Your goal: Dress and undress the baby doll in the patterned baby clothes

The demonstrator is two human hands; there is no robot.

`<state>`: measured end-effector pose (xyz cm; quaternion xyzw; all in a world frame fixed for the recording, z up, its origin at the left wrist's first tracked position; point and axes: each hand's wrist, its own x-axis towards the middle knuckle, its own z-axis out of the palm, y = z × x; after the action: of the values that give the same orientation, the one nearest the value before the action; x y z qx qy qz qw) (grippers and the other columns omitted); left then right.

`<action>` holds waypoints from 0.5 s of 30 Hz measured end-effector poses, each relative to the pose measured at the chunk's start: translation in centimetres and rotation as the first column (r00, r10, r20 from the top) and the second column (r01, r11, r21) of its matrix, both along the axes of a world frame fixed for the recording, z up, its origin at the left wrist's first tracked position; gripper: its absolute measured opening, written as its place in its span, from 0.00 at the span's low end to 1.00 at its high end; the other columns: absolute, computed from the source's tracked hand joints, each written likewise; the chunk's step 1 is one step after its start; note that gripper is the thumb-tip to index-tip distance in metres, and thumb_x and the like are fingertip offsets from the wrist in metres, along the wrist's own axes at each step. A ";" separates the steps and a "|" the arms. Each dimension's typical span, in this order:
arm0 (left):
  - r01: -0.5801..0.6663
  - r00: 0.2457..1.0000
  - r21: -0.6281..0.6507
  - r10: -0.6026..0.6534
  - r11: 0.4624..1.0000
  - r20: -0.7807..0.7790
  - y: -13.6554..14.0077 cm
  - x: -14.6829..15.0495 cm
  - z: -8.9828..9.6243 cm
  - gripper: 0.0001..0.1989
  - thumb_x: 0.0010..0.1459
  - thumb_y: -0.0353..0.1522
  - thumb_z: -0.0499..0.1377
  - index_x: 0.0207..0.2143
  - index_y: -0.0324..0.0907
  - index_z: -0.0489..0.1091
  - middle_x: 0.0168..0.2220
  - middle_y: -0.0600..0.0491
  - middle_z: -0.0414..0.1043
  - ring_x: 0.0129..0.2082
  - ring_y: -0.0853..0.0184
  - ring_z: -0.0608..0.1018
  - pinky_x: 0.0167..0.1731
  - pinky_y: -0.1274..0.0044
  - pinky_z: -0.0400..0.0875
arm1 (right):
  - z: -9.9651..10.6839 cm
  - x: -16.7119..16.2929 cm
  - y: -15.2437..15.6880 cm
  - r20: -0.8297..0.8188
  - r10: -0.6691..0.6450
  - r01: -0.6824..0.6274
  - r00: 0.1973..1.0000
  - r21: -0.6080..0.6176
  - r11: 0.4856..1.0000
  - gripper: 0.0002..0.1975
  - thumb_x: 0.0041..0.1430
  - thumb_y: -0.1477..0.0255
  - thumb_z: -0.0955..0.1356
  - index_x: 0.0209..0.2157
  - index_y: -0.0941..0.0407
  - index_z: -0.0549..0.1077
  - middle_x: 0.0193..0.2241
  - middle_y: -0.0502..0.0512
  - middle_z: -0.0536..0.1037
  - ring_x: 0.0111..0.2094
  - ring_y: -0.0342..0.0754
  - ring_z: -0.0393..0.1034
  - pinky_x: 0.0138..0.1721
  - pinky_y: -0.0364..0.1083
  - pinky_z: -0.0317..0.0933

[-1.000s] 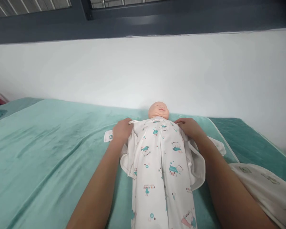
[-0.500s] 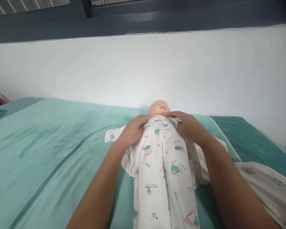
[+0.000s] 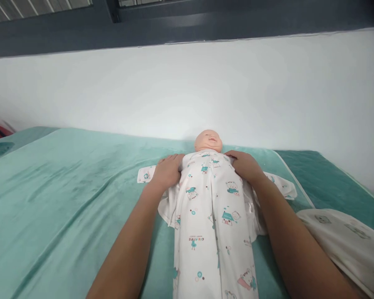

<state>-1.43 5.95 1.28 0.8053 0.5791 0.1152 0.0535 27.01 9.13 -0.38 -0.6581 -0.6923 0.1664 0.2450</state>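
A baby doll point(image 3: 208, 140) lies face up, its head toward the wall. A white cloth garment point(image 3: 202, 199) printed with small animals and houses covers its body and runs down toward me. My left hand point(image 3: 167, 171) rests at the shoulder on the left, fingers stretched out over the cloth beside the sleeve. At the opposite shoulder, my right hand point(image 3: 244, 166) touches the garment's edge with its fingers extended and slightly bent; its thumb is hidden. Sleeve ends stick out past both hands, the left cuff point(image 3: 146, 174) and the right sleeve point(image 3: 283, 186).
A light green cover point(image 3: 65, 187) lies under the doll, with a darker green quilted one point(image 3: 318, 174) at the right. Another white printed cloth point(image 3: 345, 236) sits bunched by my right forearm. The white wall point(image 3: 174, 91) rises just behind the doll's head.
Both hands have moved from beside the doll's neck outward to its shoulders. The garment's upper edge is uncovered between them, and more of the right sleeve shows.
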 end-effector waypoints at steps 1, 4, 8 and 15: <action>-0.025 1.000 -0.007 0.025 1.000 -0.013 0.1 -0.2 -0.1 0.25 0.54 0.26 0.52 0.54 0.52 0.65 0.53 0.53 0.72 0.54 0.57 0.72 0.51 0.62 0.64 | -0.2 0.4 0.2 -0.012 -0.003 0.003 1.000 -0.003 1.000 0.25 0.45 0.80 0.60 0.42 0.52 0.78 0.44 0.52 0.81 0.45 0.53 0.73 0.45 0.48 0.63; -0.095 0.995 -0.016 0.095 0.995 -0.028 0.3 -0.9 -0.5 0.21 0.55 0.28 0.53 0.50 0.54 0.67 0.51 0.53 0.73 0.51 0.56 0.73 0.49 0.62 0.64 | -0.6 1.5 0.5 -0.068 -0.005 0.004 0.998 -0.012 1.000 0.25 0.42 0.80 0.60 0.39 0.52 0.79 0.39 0.51 0.82 0.42 0.51 0.73 0.43 0.46 0.63; -0.165 0.986 -0.010 0.165 0.986 -0.022 0.1 -1.3 -0.8 0.19 0.56 0.29 0.52 0.50 0.55 0.67 0.50 0.53 0.74 0.51 0.55 0.74 0.49 0.61 0.64 | -0.9 2.8 0.5 -0.053 -0.064 0.062 0.997 -0.037 0.997 0.23 0.41 0.80 0.60 0.36 0.52 0.79 0.36 0.51 0.82 0.38 0.50 0.74 0.38 0.45 0.63; -0.239 0.971 0.013 0.238 0.971 0.032 -0.6 -1.1 -1.0 0.17 0.58 0.32 0.51 0.49 0.53 0.67 0.51 0.51 0.74 0.52 0.53 0.73 0.50 0.60 0.63 | 1.2 1.5 -1.8 -0.075 -0.093 0.104 0.993 0.145 0.984 0.22 0.47 0.81 0.60 0.39 0.53 0.78 0.40 0.53 0.82 0.43 0.50 0.75 0.44 0.47 0.64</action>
<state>-2.57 5.31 0.32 0.7284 0.6699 0.1376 0.0413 28.48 7.33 0.83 -0.6654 -0.6606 0.1242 0.3245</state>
